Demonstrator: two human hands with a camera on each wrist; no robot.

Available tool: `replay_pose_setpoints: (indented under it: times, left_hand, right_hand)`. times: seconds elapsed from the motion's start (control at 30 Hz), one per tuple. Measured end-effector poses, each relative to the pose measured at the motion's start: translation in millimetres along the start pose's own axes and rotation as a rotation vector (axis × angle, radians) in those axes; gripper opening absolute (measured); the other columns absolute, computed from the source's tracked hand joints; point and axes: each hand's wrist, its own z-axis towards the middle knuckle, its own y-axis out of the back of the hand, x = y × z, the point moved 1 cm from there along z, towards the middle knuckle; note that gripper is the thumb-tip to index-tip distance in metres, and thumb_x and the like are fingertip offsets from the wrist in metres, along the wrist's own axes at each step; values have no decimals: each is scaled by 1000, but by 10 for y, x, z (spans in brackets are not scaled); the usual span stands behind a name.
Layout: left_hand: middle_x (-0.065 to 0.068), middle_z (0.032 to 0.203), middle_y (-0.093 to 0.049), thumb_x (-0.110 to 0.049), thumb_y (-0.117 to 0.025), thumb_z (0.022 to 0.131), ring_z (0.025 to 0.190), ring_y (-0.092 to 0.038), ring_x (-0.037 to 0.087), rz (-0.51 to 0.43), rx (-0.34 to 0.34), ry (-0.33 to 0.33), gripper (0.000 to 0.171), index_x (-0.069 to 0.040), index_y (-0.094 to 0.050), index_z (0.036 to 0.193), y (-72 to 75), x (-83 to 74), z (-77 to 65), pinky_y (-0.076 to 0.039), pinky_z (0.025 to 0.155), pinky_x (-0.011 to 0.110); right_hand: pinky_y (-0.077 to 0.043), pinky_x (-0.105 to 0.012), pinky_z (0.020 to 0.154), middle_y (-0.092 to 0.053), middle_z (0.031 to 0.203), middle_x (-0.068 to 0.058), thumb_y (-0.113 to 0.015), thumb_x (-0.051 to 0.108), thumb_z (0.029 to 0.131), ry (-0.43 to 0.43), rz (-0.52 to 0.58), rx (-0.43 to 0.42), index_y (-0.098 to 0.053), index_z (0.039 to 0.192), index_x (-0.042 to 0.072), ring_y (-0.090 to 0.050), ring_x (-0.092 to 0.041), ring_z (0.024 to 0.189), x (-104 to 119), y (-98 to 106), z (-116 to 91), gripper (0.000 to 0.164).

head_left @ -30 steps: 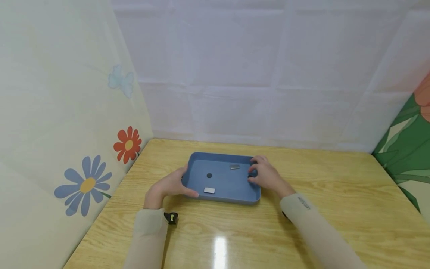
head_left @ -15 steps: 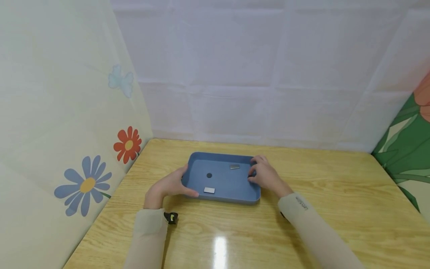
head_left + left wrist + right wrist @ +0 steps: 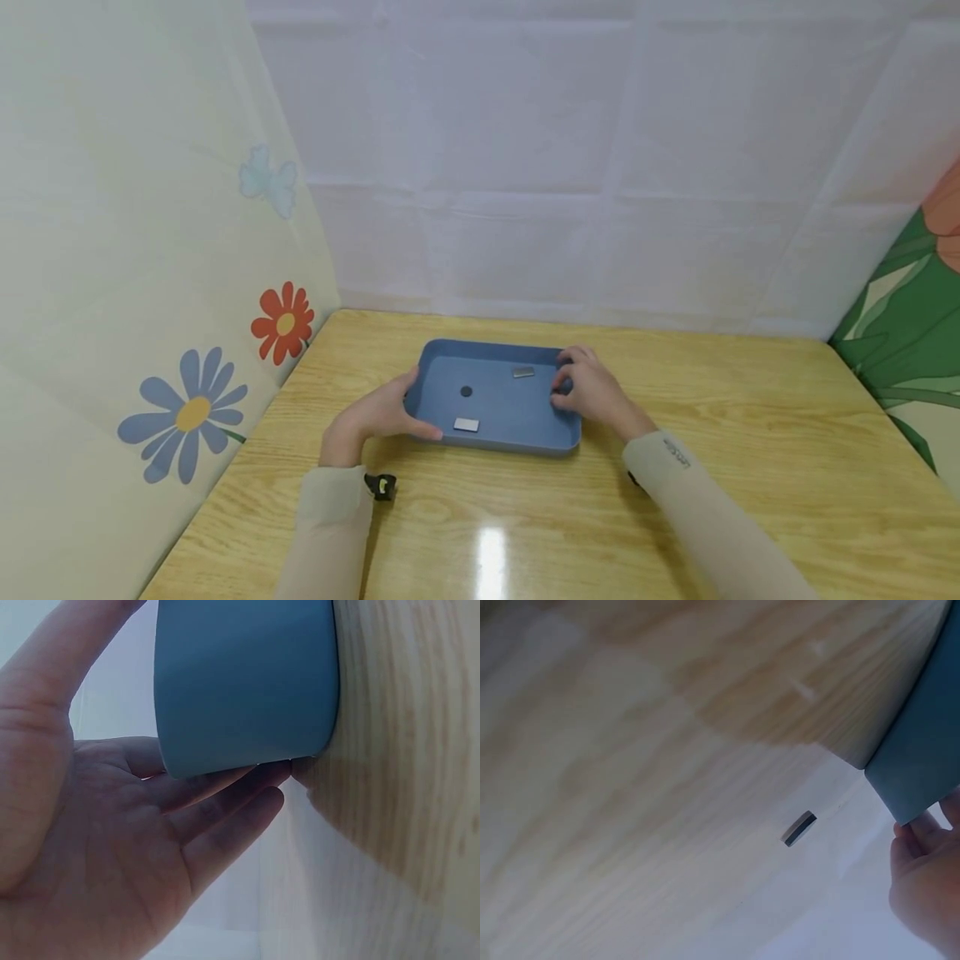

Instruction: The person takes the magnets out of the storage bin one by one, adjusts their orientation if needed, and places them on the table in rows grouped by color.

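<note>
In the head view a shallow blue tray (image 3: 498, 402) sits on the table. My left hand (image 3: 375, 412) rests around its left end, thumb along the front corner and fingers on the outer left wall. In the left wrist view those fingers are fairly straight and spread. At the tray's right end, my right hand (image 3: 594, 392) reaches over the rim with curled fingers and pinches a small dark disc, mostly hidden by the fingertips. Another dark disc (image 3: 467, 391), a white-topped rectangular piece (image 3: 467, 425) and a grey rectangular piece (image 3: 522, 372) lie on the tray floor.
The wood-grain table (image 3: 720, 417) runs back to a pale creased cloth backdrop (image 3: 517, 167). Flower-printed sheets stand at both sides. In the right wrist view, a small dark-edged piece (image 3: 799, 829) shows outside the tray.
My right fingers have drawn closer around the dark disc, which showed more plainly a second ago. My left hand, the tray and the other pieces stay in place.
</note>
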Motion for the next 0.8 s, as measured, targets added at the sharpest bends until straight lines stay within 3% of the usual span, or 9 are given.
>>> replay_pose_setpoints:
  times: [0.4,0.8]
  left_hand:
    - [24,171,-18,-44,-93,73,157,-25,43,0,-3,6,134,3,-7,164,-2,-12,-15,-28,127,59]
    - [26,171,-18,-44,-93,73,157,-25,44,11,-1,1,134,5,-7,163,7,-24,-21,-28,127,60]
  right_hand:
    - [-43,-54,118,-59,144,-12,-82,22,86,90,38,-83,-77,92,13,-44,-36,145,25,57,-19,12]
    - [-48,-54,113,-63,139,-10,-80,22,88,121,33,-93,-76,94,14,-52,-34,137,114,130,-42,11]
